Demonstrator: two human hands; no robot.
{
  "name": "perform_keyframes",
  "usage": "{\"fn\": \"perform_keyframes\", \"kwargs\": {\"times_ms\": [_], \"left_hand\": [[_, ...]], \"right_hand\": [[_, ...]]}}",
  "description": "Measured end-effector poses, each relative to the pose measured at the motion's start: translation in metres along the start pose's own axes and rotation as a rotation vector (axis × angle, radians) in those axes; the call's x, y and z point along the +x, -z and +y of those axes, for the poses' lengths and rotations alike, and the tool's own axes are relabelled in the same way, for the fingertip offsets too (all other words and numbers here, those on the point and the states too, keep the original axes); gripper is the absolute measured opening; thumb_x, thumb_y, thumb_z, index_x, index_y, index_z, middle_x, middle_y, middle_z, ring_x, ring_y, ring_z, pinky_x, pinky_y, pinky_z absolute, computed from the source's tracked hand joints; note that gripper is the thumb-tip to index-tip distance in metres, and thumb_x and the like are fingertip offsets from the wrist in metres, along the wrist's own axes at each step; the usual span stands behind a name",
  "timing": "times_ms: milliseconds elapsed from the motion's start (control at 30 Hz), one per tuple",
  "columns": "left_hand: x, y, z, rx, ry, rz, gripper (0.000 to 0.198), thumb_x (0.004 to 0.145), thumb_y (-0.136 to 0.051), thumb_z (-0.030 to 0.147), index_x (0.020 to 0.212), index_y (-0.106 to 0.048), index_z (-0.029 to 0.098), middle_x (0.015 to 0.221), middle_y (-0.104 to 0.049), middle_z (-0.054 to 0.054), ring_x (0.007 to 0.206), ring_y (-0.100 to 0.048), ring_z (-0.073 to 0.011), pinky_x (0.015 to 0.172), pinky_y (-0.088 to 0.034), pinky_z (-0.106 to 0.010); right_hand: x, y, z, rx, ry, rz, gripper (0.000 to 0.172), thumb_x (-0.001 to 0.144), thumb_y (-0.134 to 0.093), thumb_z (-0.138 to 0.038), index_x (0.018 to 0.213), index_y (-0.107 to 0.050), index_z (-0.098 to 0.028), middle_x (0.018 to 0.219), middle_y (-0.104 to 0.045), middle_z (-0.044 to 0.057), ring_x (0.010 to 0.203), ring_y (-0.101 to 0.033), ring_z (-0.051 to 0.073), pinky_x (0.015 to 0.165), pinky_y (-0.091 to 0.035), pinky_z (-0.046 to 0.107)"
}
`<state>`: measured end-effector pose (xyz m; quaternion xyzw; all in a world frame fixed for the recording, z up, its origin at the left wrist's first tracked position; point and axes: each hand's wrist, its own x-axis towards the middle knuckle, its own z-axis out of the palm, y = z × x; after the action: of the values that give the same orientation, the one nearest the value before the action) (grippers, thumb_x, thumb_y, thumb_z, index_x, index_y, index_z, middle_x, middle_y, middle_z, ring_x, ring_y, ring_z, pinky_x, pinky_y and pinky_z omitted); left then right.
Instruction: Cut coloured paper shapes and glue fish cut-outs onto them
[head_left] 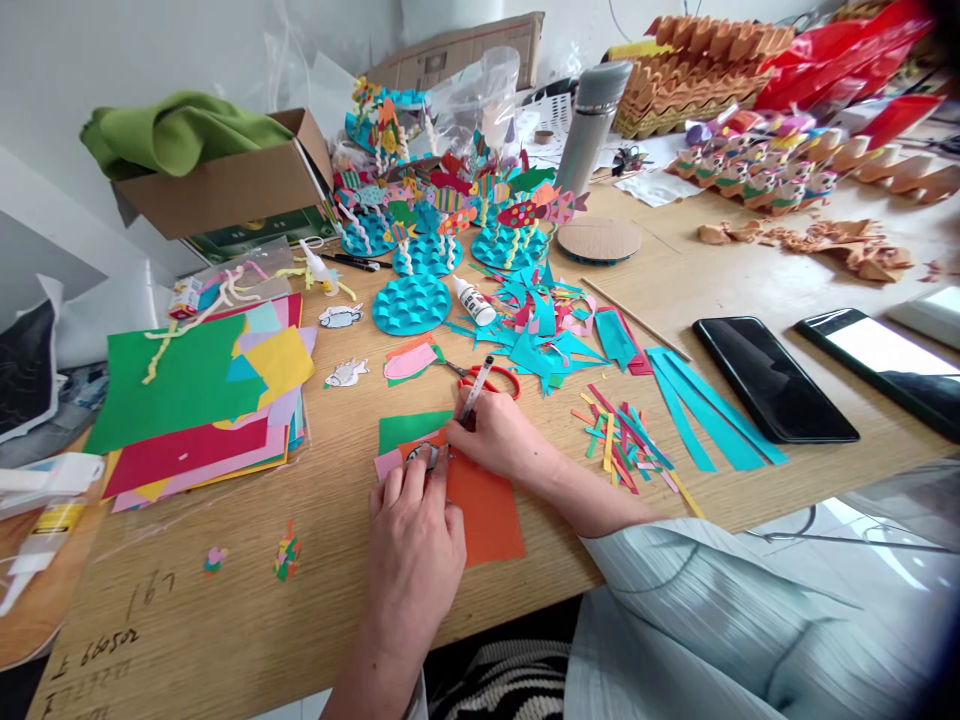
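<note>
left hand (412,545) closed over small paper cutout (421,456), pinning it to orange paper (484,510) — keeps it from shifting | right hand (495,435) gripping slim metal tool (474,392), tilted toward cutout

Two bare hands close together, fingers pinched
The left hand (412,545) rises from the near edge on an upright left forearm (367,660), its back turned up and its fingertips (431,462) drawn together at the far end. The right hand (495,435) sits just beyond it and to the right, fingers (469,415) curled closed, wrist slightly bent. The right forearm (577,495) runs low toward the near right, into a pale pleated sleeve (675,590).
</note>
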<state>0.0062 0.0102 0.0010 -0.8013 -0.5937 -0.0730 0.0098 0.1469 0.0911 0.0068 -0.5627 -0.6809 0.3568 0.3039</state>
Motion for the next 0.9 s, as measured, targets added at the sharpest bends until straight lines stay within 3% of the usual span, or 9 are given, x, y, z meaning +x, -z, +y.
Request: {"fn": "perform_keyframes", "kwargs": {"times_ms": [533,700,900], "left_hand": [[-0.0012,-0.002,-0.0003,-0.019,-0.013,0.033,0.042,0.084,-0.043,0.01,0.122,-0.06,0.013,0.125,-0.062,-0.01,0.102,-0.055,-0.0282,0.087,-0.046,-0.046],[-0.0022,-0.0036,-0.0007,-0.067,-0.012,0.024,0.045,0.083,-0.044,0.01,0.127,-0.055,0.01,0.128,-0.06,-0.011,0.106,-0.054,-0.0281,0.094,-0.044,-0.046],[-0.0024,-0.0031,-0.0008,-0.077,-0.017,0.013,0.041,0.082,-0.044,0.008,0.12,-0.059,0.011,0.128,-0.059,-0.012,0.109,-0.052,-0.0289,0.098,-0.042,-0.048]], "right_hand": [[0.0001,0.0027,0.0015,0.007,0.034,-0.059,0.017,0.071,-0.056,-0.01,0.061,-0.046,-0.019,0.053,-0.053,-0.003,0.049,-0.051,0.009,0.048,-0.034,0.019],[0.0004,0.0025,0.0032,-0.029,0.047,-0.057,0.014,0.072,-0.057,-0.013,0.062,-0.049,-0.019,0.054,-0.055,-0.002,0.048,-0.051,0.01,0.047,-0.033,0.02],[0.0009,0.0036,0.0006,-0.084,0.043,-0.054,0.013,0.073,-0.057,-0.015,0.063,-0.05,-0.018,0.058,-0.056,0.0,0.052,-0.051,0.01,0.049,-0.034,0.02]]}}
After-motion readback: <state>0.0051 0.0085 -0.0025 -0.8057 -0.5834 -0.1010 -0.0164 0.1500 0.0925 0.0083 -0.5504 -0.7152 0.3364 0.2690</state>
